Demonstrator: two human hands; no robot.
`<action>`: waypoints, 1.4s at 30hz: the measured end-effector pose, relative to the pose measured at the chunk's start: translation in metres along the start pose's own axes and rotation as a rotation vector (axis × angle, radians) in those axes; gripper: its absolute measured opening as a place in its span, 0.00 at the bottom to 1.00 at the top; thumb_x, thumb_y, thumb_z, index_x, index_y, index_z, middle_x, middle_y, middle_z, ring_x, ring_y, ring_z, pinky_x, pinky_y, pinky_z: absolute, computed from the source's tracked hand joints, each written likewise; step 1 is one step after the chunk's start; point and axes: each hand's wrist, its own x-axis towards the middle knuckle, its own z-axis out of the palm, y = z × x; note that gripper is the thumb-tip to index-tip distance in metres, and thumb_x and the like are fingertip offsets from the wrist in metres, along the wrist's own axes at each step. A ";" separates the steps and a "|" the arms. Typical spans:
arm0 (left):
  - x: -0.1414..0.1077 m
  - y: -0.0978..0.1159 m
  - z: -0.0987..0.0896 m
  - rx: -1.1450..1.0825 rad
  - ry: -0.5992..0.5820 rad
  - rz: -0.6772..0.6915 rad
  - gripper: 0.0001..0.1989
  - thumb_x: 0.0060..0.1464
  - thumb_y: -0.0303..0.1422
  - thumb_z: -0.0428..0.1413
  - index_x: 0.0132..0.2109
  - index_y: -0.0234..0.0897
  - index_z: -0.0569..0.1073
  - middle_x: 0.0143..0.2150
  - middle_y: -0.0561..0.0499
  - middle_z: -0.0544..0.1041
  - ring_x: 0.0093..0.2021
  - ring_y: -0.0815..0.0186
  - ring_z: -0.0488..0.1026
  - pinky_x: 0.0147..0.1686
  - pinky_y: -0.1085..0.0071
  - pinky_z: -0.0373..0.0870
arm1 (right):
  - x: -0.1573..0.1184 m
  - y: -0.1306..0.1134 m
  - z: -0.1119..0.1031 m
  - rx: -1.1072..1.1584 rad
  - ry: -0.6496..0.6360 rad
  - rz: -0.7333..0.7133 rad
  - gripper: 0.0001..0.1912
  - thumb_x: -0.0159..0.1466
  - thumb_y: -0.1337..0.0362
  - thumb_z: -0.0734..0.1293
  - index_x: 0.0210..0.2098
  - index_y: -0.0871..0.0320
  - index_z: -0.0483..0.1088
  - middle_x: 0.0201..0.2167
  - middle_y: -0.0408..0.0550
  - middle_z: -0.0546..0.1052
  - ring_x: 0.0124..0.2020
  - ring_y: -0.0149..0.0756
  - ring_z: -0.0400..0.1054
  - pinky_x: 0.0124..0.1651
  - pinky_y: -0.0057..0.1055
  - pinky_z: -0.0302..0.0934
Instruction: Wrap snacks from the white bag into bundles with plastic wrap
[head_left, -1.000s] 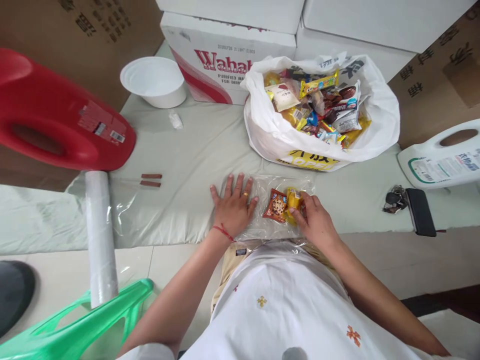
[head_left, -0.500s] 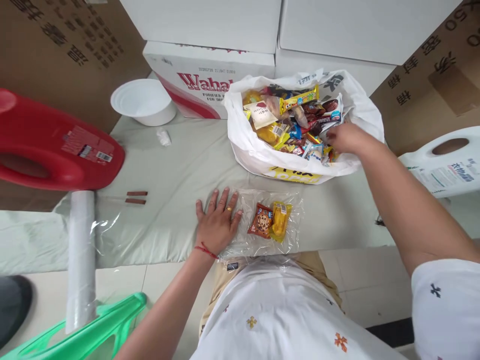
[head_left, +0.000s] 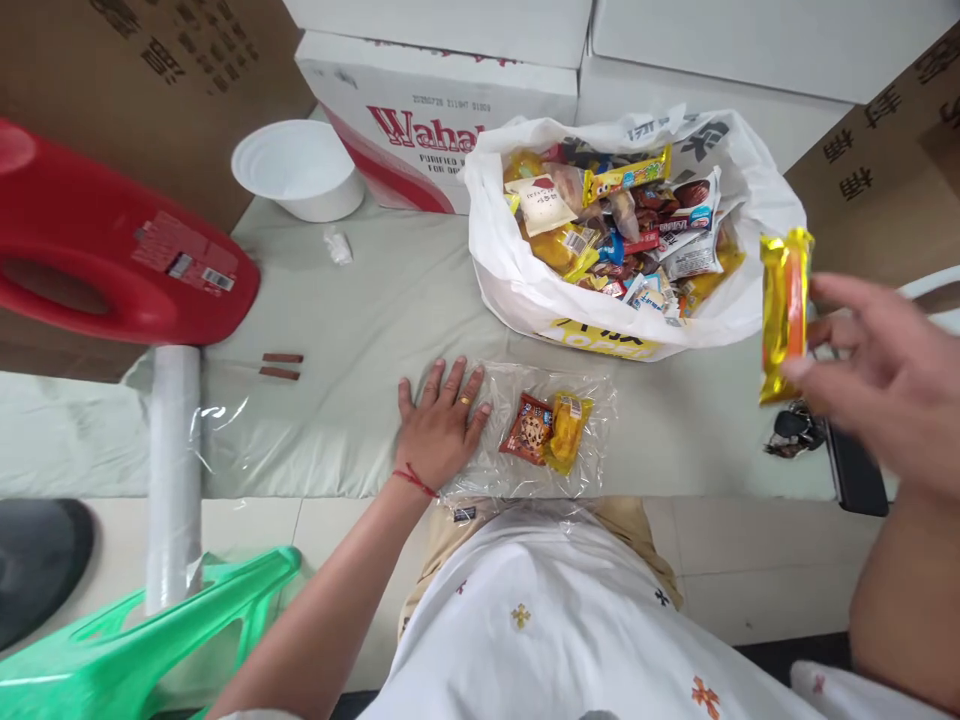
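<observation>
Fingers spread, my left hand (head_left: 441,425) lies flat on the cloth-covered surface, at the left edge of a clear plastic sheet (head_left: 600,425). On that sheet a brown cookie packet (head_left: 528,428) rests against a yellow-wrapped snack (head_left: 568,432). My right hand (head_left: 877,360) is raised at the right, pinching a shiny gold snack packet (head_left: 784,315) with an orange stripe between thumb and fingers. Just left of it stands a white plastic bag (head_left: 502,270), its mouth wide, filled with assorted wrapped snacks (head_left: 622,235).
A red jug (head_left: 127,240), a white bowl (head_left: 300,175) and a roll of plastic film (head_left: 174,480) are at the left. White cartons (head_left: 435,130) stand behind. Keys (head_left: 795,430) and a black phone (head_left: 859,470) lie at the right, and a green stool (head_left: 150,640) is lower left.
My right hand has come out of the bag and moved right with the gold snack packet in it. My left hand stays flat in place. The view has shifted slightly.
</observation>
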 end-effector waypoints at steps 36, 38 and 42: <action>-0.003 -0.003 -0.001 -0.061 0.004 0.023 0.32 0.75 0.47 0.36 0.78 0.44 0.60 0.81 0.44 0.56 0.81 0.43 0.49 0.73 0.25 0.37 | -0.023 0.049 0.211 -0.024 -0.149 0.363 0.27 0.56 0.46 0.71 0.48 0.58 0.76 0.32 0.43 0.77 0.31 0.36 0.68 0.37 0.34 0.62; -0.003 -0.003 0.000 -0.066 0.009 0.021 0.32 0.75 0.47 0.36 0.78 0.45 0.60 0.81 0.44 0.56 0.81 0.43 0.49 0.74 0.25 0.37 | -0.020 0.046 0.204 -0.021 -0.157 0.360 0.22 0.54 0.48 0.71 0.41 0.57 0.75 0.29 0.41 0.75 0.30 0.35 0.67 0.36 0.33 0.61; -0.003 -0.003 0.000 -0.083 0.009 0.024 0.32 0.75 0.47 0.37 0.78 0.45 0.60 0.81 0.43 0.56 0.81 0.43 0.48 0.74 0.25 0.36 | -0.013 0.031 0.191 0.024 -0.129 0.321 0.22 0.53 0.48 0.72 0.40 0.56 0.73 0.26 0.40 0.73 0.28 0.33 0.64 0.33 0.32 0.58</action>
